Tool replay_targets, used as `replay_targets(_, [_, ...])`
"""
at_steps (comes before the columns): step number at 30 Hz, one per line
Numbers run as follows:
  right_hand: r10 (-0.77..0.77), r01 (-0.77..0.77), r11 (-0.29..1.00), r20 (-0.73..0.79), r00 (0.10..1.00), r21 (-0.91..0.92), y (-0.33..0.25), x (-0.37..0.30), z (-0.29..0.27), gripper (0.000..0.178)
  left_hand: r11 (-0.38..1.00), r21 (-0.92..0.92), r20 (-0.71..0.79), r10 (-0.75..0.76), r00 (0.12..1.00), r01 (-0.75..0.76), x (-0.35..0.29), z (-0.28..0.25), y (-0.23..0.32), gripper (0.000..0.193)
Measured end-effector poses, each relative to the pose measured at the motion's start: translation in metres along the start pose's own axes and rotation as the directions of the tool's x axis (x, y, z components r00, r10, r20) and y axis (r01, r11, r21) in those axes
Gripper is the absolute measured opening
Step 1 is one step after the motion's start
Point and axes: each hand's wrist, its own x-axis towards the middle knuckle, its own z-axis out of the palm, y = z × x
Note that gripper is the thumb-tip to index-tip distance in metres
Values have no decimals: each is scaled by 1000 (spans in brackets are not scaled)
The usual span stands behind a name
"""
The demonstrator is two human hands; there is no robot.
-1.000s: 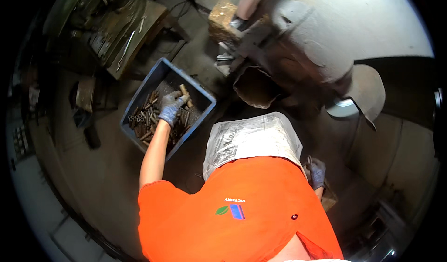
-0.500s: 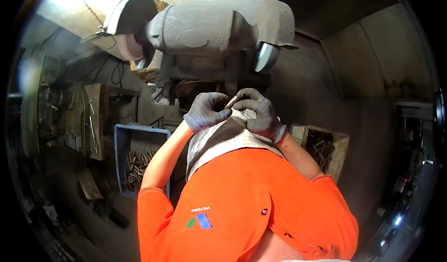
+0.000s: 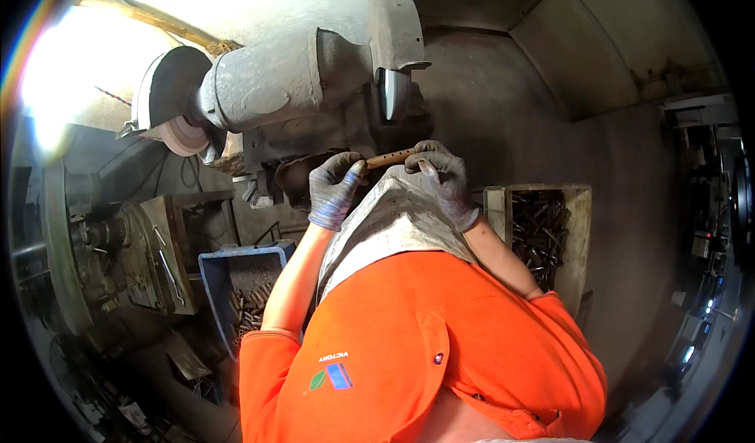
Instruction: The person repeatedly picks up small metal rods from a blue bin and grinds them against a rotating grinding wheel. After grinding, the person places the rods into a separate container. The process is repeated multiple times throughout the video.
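Both gloved hands hold a short brown rod [image 3: 391,158] level in front of the bench grinder [image 3: 299,89]. The left hand [image 3: 334,190] is clenched on the rod's left end, and the right hand [image 3: 442,177] is clenched on its right end with the fingers curled over the top. The rod lies just below the right grinding wheel [image 3: 393,93]; whether it touches the wheel cannot be told from this view. The left grinding wheel [image 3: 182,134] stands unused, well apart from the hands.

Judged from this position, the step in hand is presenting the rod to the right wheel. To do it well:

1. Keep both grips firm and the rod level, so that the wheel cannot snatch one end.
2. Keep the fingertips behind the contact line; the gloves are loose fabric and sit near the wheel.
3. Feed lightly and evenly against the wheel face, not its edge.
4. Keep the grey apron [image 3: 393,223] clear of the wheel; it hangs just below the rod.

A blue crate [image 3: 220,274] with similar small metal pieces sits low at the left. A wooden box [image 3: 578,230] holding more pieces stands at the right, beside the right forearm.
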Motion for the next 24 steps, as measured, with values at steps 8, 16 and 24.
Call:
replay_targets(8, [-40,32,985,-44,998,-171,17,9,-11,25,993,107,-43,61,997,-56,9,15,-9,18])
replay_targets(16, [-4,-17,988,-133,991,-156,40,16,-15,19,997,21,-167,74,983,-72,51,15,-54,14])
replay_targets(24, [39,-82,970,-186,982,-229,43,21,-28,18,955,-276,-174,-159,972,107,67,50,-47,8])
